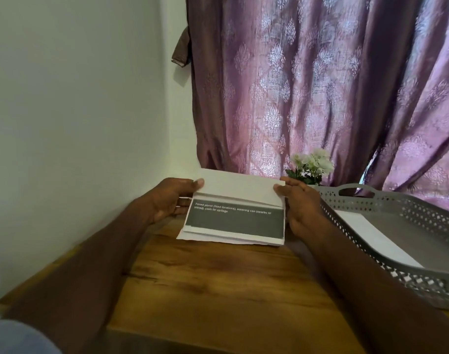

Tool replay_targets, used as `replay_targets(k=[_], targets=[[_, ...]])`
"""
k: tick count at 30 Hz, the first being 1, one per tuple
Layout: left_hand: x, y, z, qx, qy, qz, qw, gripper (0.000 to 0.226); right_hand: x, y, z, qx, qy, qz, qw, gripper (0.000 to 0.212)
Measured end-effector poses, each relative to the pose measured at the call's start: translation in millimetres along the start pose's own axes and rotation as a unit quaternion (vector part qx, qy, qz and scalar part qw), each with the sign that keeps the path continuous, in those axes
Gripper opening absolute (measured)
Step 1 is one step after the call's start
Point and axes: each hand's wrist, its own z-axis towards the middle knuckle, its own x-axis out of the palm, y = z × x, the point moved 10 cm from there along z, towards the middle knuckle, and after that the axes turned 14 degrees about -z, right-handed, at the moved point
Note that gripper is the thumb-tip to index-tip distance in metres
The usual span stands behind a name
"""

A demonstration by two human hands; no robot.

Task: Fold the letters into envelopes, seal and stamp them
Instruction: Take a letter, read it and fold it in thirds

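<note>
A white letter point(234, 221) with a dark grey printed band lies at the far side of the wooden table point(205, 282). Its top flap point(240, 186) is lifted and bent toward me, partly folded over. My left hand point(171, 198) pinches the flap's left edge with thumb on top. At the right edge my right hand point(300, 203) grips the flap between thumb and fingers. Under the letter several white sheet edges show. A white envelope or sheet point(371, 236) lies flat inside the grey tray.
A grey perforated tray point(422, 213) with handles stands on the right side of the table. A small pot of white flowers point(311, 164) stands behind the letter. A purple patterned curtain point(320, 85) hangs at the back, and a white wall borders the left.
</note>
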Motion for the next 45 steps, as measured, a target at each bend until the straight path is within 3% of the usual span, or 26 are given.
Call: replay_targets(k=[6,10,13,18,22,27,31,36,41,45], targets=[[-6,-8,1,0.057,-0.021,-0.021,0.998,0.060,27,-11,-10,0.018,0.101,-0.069,0.992,0.044],[-1,-10,1,0.060,0.004,-0.045,0.997,0.045,20,-10,-8,0.005,0.077,-0.062,0.995,0.037],[0,-9,2,0.060,-0.010,-0.056,0.997,0.045,15,-10,-5,0.006,0.066,-0.075,0.995,0.035],[-4,-6,3,0.051,-0.027,-0.077,0.995,0.028,15,-10,-2,0.005,0.057,-0.117,0.992,0.037],[-7,-7,3,0.049,-0.064,-0.089,0.993,0.016,9,-13,-2,0.009,0.034,-0.107,0.994,0.017],[-8,-4,1,0.019,-0.071,-0.087,0.993,0.016,12,-17,-7,0.056,0.029,-0.069,0.996,0.012],[-6,0,-2,0.000,-0.048,-0.139,0.989,0.029,16,-20,-12,0.087,0.050,-0.030,0.995,0.033],[4,-1,-2,0.011,-0.016,-0.069,0.997,0.025,14,-13,-13,0.045,0.038,-0.029,0.998,0.026],[3,-6,-3,0.036,-0.038,-0.050,0.997,0.025,14,-2,-17,-0.025,-0.011,-0.141,0.990,0.040],[3,-8,-3,0.063,-0.043,-0.041,0.996,0.020,15,2,-16,-0.074,-0.033,-0.218,0.973,0.031]])
